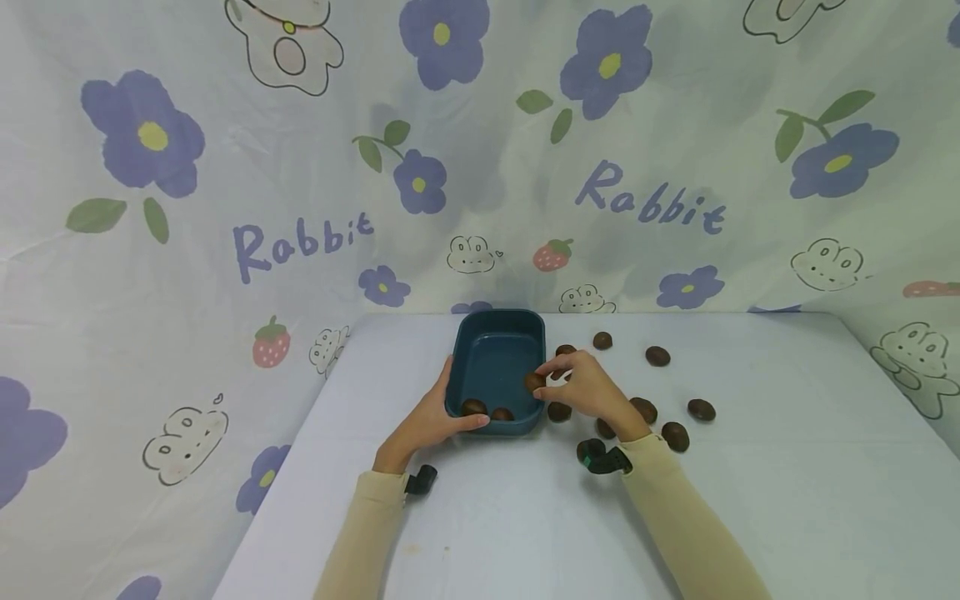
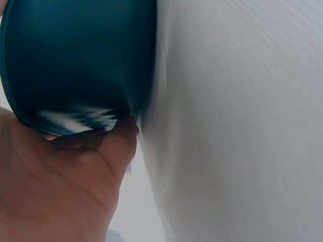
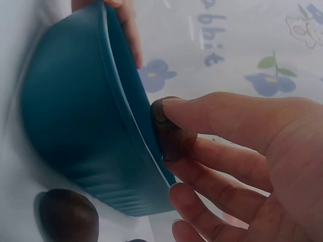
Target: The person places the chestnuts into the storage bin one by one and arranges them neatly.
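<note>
A dark teal-blue rectangular container (image 1: 497,358) stands on the white table, with two brown chestnuts visible near its front end, one of them a chestnut (image 1: 473,407) at the left corner. My left hand (image 1: 429,418) grips the container's near left corner, thumb along the front rim; the left wrist view shows this hand (image 2: 65,176) against the container's wall. Over the right rim, my right hand (image 1: 588,385) pinches a chestnut (image 3: 174,132) between thumb and fingers. The right wrist view places that chestnut just at the rim's edge.
Several loose chestnuts lie right of the container, among them one by its wall (image 1: 558,412), one farther back (image 1: 657,356) and one at the right (image 1: 701,409). Some are partly hidden by my right hand and forearm. A patterned cloth (image 1: 480,183) hangs behind the table.
</note>
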`<action>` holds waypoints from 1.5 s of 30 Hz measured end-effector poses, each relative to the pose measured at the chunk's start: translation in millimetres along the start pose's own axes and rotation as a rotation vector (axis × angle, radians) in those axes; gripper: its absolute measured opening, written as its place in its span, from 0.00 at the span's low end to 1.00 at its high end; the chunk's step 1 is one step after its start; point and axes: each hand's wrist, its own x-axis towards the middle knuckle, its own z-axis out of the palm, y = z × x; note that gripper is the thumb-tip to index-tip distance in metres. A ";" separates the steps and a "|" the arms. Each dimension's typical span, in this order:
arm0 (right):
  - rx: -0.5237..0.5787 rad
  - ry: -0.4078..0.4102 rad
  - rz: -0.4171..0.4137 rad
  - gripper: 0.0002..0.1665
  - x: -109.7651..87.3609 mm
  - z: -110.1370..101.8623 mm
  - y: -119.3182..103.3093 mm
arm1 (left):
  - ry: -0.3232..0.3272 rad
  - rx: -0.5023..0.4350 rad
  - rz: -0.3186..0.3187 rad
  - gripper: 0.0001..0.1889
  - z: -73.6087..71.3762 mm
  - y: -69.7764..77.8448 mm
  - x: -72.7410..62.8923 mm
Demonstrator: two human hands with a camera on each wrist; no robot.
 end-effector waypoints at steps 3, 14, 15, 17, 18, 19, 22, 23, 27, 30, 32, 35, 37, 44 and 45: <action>-0.006 -0.012 0.002 0.18 -0.2 2.2 -1.1 | 0.000 -0.010 0.016 0.67 -0.2 -0.6 0.2; -0.053 -0.057 0.031 0.18 1.6 10.9 -4.7 | -0.002 0.000 -0.043 0.68 -0.7 0.1 -0.6; -0.052 -0.059 0.034 0.18 1.4 11.7 -5.4 | -0.003 0.003 -0.048 0.69 -0.6 0.1 -0.7; -0.056 -0.060 0.036 0.17 1.3 13.2 -6.8 | -0.001 0.004 -0.059 0.69 -0.7 0.1 -1.0; -0.059 -0.060 0.035 0.17 1.3 14.0 -7.3 | 0.000 0.007 -0.066 0.69 -0.7 0.4 -1.3; -0.066 -0.058 0.035 0.17 1.4 14.9 -7.3 | 0.001 0.010 -0.072 0.69 -0.7 0.3 -1.4; -0.079 -0.055 0.045 0.17 1.5 17.7 -7.1 | 0.003 0.012 -0.080 0.69 -1.0 0.5 -1.9; -0.082 -0.056 0.050 0.17 1.5 18.5 -7.4 | 0.003 0.013 -0.081 0.69 -1.1 0.5 -2.1; -0.100 -0.056 0.080 0.16 1.5 21.4 -8.4 | 0.001 0.016 -0.078 0.69 -1.1 0.4 -1.9; -0.110 -0.049 0.128 0.16 1.5 23.7 -10.4 | -0.002 0.023 -0.082 0.69 -0.6 -0.1 -1.3; -0.122 -0.044 0.166 0.15 1.2 25.1 -12.1 | -0.005 0.028 -0.080 0.69 -0.3 -0.2 -0.8; -0.137 -0.039 0.214 0.15 0.9 26.0 -15.3 | -0.009 0.027 -0.069 0.69 -0.1 0.5 -0.5; -0.168 -0.042 0.220 0.15 1.7 26.6 -17.4 | -0.009 0.025 -0.068 0.69 -0.5 1.3 -0.8; -0.305 -0.090 0.225 0.14 10.9 29.9 -23.9 | -0.010 0.016 -0.058 0.69 -1.6 0.6 -2.0; -0.318 -0.099 0.231 0.14 12.1 30.8 -24.8 | -0.011 0.015 -0.053 0.69 -1.6 0.2 -2.0</action>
